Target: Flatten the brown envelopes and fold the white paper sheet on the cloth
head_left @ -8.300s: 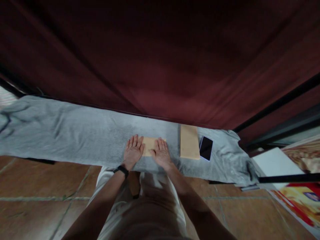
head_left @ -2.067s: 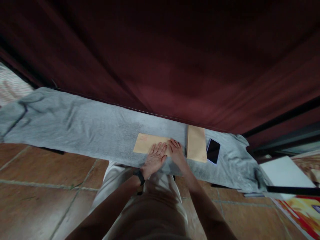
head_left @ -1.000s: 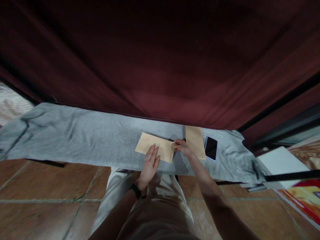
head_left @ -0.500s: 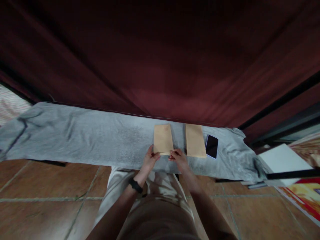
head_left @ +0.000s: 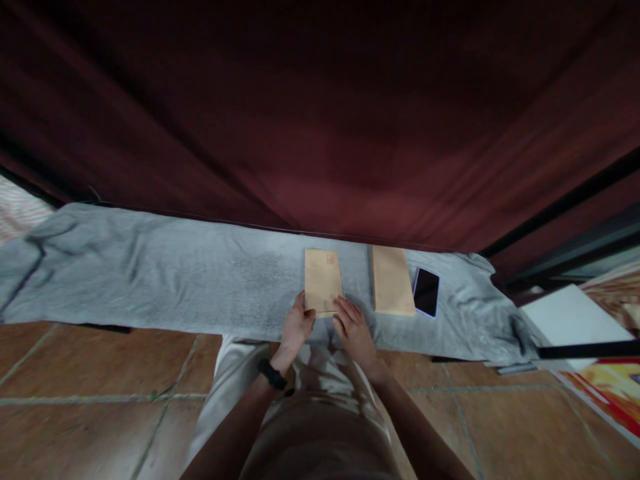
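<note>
A tan paper envelope (head_left: 323,279) with a small reddish printed mark near its top right lies on the grey cloth in front of me. My left hand (head_left: 298,324) pinches its lower left corner between thumb and fingers. Across the lower right edge, by a folded strip, the outstretched fingers of my right hand (head_left: 353,324) rest on the paper. To the right of that hand is a stack of similar tan envelopes (head_left: 393,280).
A phone (head_left: 427,292) with a dark screen lies right of the stack. The grey cloth (head_left: 200,273) covers a long narrow surface against a dark red curtain (head_left: 320,153). A white board (head_left: 575,320) stands at the right end, above the tiled floor (head_left: 95,433).
My right hand has gone from pinching the envelope's lower right corner to laying its fingers over the lower edge. The envelope has shifted slightly left and towards me.
</note>
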